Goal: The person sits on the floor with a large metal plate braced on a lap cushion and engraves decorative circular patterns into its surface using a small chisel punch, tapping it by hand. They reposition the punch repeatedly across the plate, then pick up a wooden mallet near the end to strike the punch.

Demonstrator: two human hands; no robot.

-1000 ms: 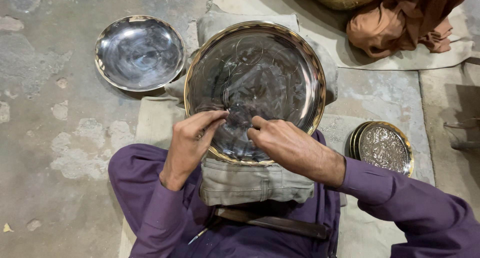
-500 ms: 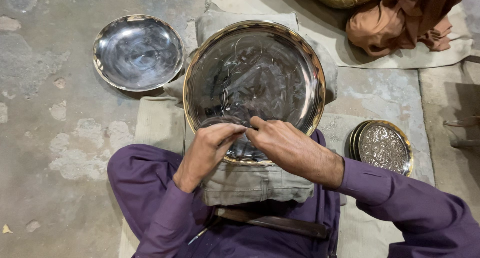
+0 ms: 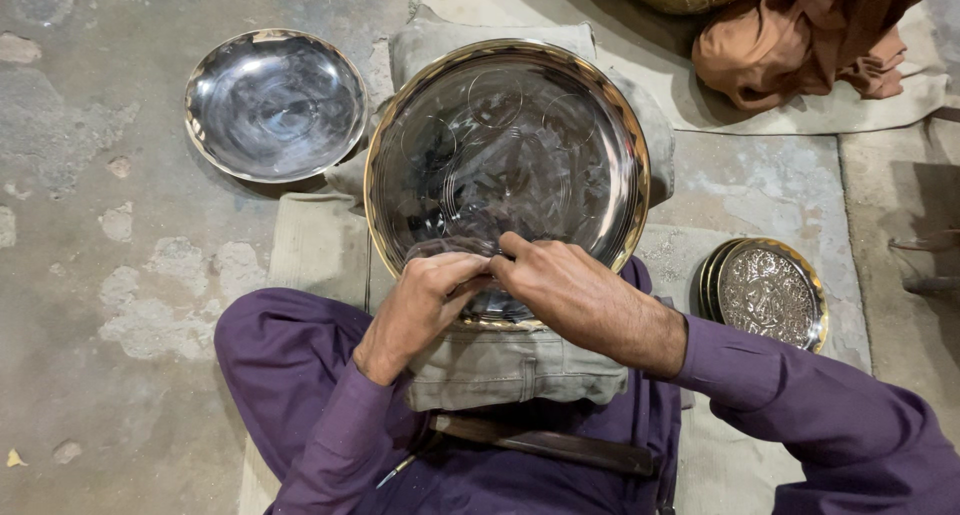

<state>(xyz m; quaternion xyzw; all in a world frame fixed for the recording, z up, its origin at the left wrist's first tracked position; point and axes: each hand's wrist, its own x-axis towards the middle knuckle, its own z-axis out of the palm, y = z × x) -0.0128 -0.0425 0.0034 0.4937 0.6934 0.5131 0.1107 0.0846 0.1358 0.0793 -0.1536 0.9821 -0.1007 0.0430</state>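
Large tray: a round silver tray with a brass-coloured rim (image 3: pixel 507 155) rests tilted on a folded grey cloth pad (image 3: pixel 515 367) in the person's lap; faint circles are scribed into its face; its near edge lies under both hands, its far edge points away from the body
Cloth pad: it carries the tray; its near edge lies against the purple-clad legs, its far corners show behind the tray's rim
Left hand: the left hand (image 3: pixel 425 300) lies on the tray's near edge, left of centre; fingers curled and pressed together, tips meeting the other hand; what they pinch I cannot tell
Right hand: the right hand (image 3: pixel 570 290) comes in from the right over the near rim; fingers bunched at the same spot; any tool is hidden
Key relation: both hands meet at one point just inside the near rim; the rest of the tray's face spreads away from them, towards the far edge; neither hand is clearly nearer
Plain dish: a smaller silver dish (image 3: pixel 276 105) sits on the concrete floor, beyond the tray's left edge
Engraved plates: a stack of small patterned plates (image 3: pixel 768 295) lies on the floor, just beside the right forearm
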